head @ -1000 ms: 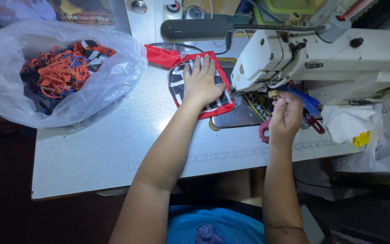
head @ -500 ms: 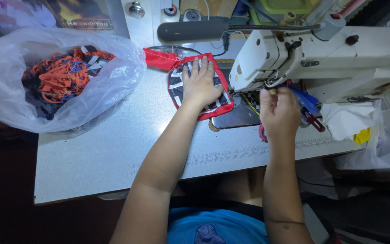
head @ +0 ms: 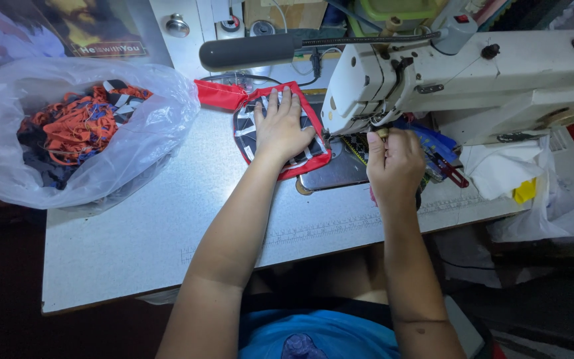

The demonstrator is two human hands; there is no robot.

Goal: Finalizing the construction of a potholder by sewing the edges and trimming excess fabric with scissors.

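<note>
My left hand (head: 282, 128) lies flat, fingers spread, on a dark fabric piece with white stripes and red binding (head: 254, 123) that rests on the sewing table beside the needle area. A red strip (head: 219, 94) trails from it toward the back left. My right hand (head: 394, 166) is closed up under the head of the white sewing machine (head: 486, 73), fingertips pinched on a small part near the presser foot; what it pinches is too small to tell. The metal needle plate (head: 333, 174) shows between the hands.
A clear plastic bag (head: 81, 126) of orange and dark fabric pieces sits at the left of the grey table (head: 134, 233). A grey lamp bar (head: 250, 51) hangs over the work. White cloth and a yellow scrap (head: 519, 179) lie at the right, with blue and red tools (head: 443, 156).
My right hand has risen from the table's front edge up to the machine's needle area. My left hand has stayed flat on the fabric.
</note>
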